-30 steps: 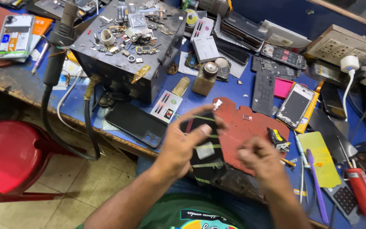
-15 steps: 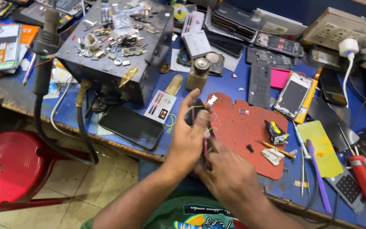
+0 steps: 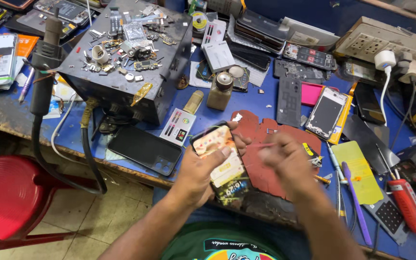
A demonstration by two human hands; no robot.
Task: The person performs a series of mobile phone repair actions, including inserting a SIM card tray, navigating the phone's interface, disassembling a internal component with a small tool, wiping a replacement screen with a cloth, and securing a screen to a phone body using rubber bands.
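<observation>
Phone (image 3: 220, 156) now lifted face-up; left hand (image 3: 201, 175) gripping, right hand (image 3: 285, 161) beside.

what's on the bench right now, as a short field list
left hand: holds a phone with its inside facing up
right hand: blurred, beside the phone over the red mat; what it pinches is unclear
left of the hands: black phone lying flat
behind: small brown bottle, dark metal box strewn with small parts
far right: red-handled tool
floor: red stool
</observation>
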